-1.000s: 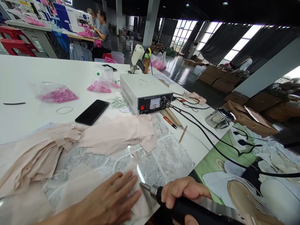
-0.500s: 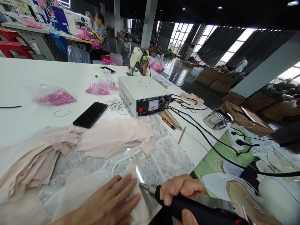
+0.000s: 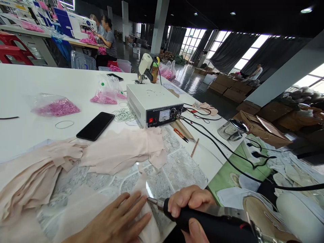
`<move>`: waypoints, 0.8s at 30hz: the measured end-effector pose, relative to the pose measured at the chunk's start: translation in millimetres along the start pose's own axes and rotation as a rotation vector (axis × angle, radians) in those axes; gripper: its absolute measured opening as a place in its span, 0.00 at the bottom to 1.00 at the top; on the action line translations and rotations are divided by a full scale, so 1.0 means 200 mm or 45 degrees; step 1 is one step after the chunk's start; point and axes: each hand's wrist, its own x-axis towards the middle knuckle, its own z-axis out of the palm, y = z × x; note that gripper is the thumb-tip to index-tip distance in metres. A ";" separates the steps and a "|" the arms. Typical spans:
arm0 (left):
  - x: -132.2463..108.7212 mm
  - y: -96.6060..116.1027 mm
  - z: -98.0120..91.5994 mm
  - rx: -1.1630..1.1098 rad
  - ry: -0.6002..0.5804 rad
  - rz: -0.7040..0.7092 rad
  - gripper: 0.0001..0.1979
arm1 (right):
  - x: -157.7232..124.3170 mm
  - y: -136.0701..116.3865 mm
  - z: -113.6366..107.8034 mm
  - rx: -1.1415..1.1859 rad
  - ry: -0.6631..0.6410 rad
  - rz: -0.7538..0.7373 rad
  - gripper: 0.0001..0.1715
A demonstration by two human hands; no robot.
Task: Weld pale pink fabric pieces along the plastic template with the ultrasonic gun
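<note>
My left hand [image 3: 113, 221] lies flat with fingers spread on a pale pink fabric piece [image 3: 149, 226] at the table's near edge. My right hand [image 3: 188, 206] grips a black-handled cutting tool [image 3: 210, 224]; its metal tip [image 3: 152, 201] touches the fabric beside my left fingertips. A black cable [image 3: 227, 158] runs from the tool to a white control box [image 3: 153, 104] with a meter and knobs. More pink fabric pieces [image 3: 121, 150] lie spread on a glass sheet [image 3: 184, 168] over the table.
A black phone [image 3: 95, 126], bags of pink rings [image 3: 57, 106], loose white rings [image 3: 124, 114], small snips [image 3: 180, 134] and a pencil [image 3: 194, 147] lie on the white table. A steel kettle [image 3: 233, 130] and cardboard boxes [image 3: 258, 126] stand on the right. A person [image 3: 109, 35] works far back.
The tool's tip has slid slightly left toward my left fingertips. The view has tilted up a little; my left hand stays pressed on the fabric.
</note>
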 end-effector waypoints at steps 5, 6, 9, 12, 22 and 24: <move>-0.02 0.00 0.04 0.020 0.074 -0.021 0.17 | 0.00 -0.01 -0.01 0.004 -0.041 -0.012 0.05; -0.03 0.01 0.05 0.011 0.092 -0.035 0.17 | 0.00 -0.02 -0.01 0.019 -0.017 -0.013 0.06; -0.05 0.04 0.07 -0.023 0.133 -0.082 0.17 | -0.03 -0.05 -0.03 0.124 0.022 0.038 0.08; -0.05 0.05 0.08 -0.043 0.149 -0.096 0.17 | -0.05 -0.06 -0.08 0.194 -0.056 0.110 0.09; 0.00 -0.12 0.00 -0.137 -0.025 0.085 0.17 | 0.01 0.11 -0.21 0.456 -0.467 0.146 0.12; 0.02 -0.15 -0.02 -0.138 -0.054 0.103 0.17 | 0.01 0.11 -0.19 0.475 -0.387 0.097 0.11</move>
